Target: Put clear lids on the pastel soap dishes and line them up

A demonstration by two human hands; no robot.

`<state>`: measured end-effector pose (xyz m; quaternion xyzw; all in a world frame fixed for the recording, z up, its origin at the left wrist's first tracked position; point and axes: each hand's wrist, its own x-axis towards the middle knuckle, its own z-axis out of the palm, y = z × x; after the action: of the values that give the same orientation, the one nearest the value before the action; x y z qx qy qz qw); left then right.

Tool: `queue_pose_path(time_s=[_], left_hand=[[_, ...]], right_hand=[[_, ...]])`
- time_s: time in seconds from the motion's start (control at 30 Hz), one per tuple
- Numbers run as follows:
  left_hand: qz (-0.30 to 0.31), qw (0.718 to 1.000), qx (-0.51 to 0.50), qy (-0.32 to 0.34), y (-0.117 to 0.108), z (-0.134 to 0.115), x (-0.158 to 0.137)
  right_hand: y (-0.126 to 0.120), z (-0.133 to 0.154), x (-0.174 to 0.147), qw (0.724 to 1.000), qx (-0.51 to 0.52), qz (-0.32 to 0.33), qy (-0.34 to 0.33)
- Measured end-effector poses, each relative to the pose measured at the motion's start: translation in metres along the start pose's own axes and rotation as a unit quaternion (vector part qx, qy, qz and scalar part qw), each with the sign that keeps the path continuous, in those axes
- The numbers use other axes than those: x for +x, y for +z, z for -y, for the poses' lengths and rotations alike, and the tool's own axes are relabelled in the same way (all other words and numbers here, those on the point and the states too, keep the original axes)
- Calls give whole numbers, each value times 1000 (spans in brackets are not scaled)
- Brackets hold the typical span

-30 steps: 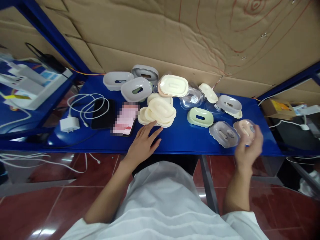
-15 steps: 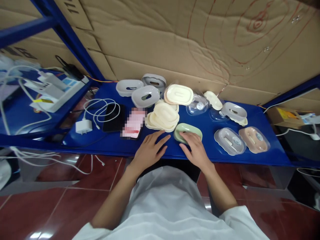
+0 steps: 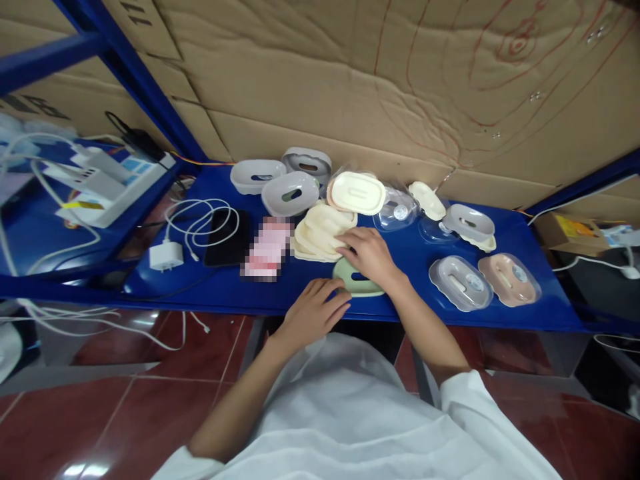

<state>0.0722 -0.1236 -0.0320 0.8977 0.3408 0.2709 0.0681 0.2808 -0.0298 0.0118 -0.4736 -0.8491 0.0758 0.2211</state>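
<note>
My left hand is at the front edge of the table, its curled fingers against the left end of a light green oval dish with a slot in its base. Over the dish's back right part reaches my right hand, hiding some of it. Thumb and fingers of that hand close on the right edge of a cream oval lid-like piece, which lies on a loose pile of similar pieces. Another cream oval piece rests just behind the pile.
Grey oval dishes stand at the back left. A phone, a black device and a white charger lie left. To the right are clear-covered grey and brown dishes. Cardboard walls the back.
The green dish has shifted left and toward me, with my left hand now at its end. My right hand has moved from the dish to the cream pile, whose top piece has shifted.
</note>
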Motion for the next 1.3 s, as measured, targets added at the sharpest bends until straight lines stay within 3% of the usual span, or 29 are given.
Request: queue_pose_path(time_s=[0.1, 0.23, 0.37, 0.5, 0.63, 0.73, 0.87, 1.0, 1.3], left_hand=[[-51, 998, -29, -17, 3, 3, -4], [-61, 997, -47, -19, 3, 4, -4], [-66, 997, -37, -31, -1, 1, -2], [-60, 997, -38, -25, -5, 1, -4], [-38, 995, -85, -42, -10, 4, -9], [-30, 992, -109, -58, -13, 6, -11], [-30, 990, -122, -63, -13, 7, -10], [-36, 990, -123, -59, -13, 7, -10], [-48, 990, -123, -56, -8, 7, -8]], right_hand=[[-9, -12, -27, 997, 17, -80, 8], [-21, -24, -85, 983, 17, -166, 70], [-21, -36, -128, 980, 22, -166, 104], [-14, -41, -142, 985, 25, -139, 99], [-18, -43, -132, 988, 14, -131, 83], [-33, -54, -102, 989, -57, -109, 77], [-56, -85, -44, 972, -212, -28, 100], [-65, -110, -7, 957, -268, 69, 91], [-75, -120, -23, 967, -213, 99, 93]])
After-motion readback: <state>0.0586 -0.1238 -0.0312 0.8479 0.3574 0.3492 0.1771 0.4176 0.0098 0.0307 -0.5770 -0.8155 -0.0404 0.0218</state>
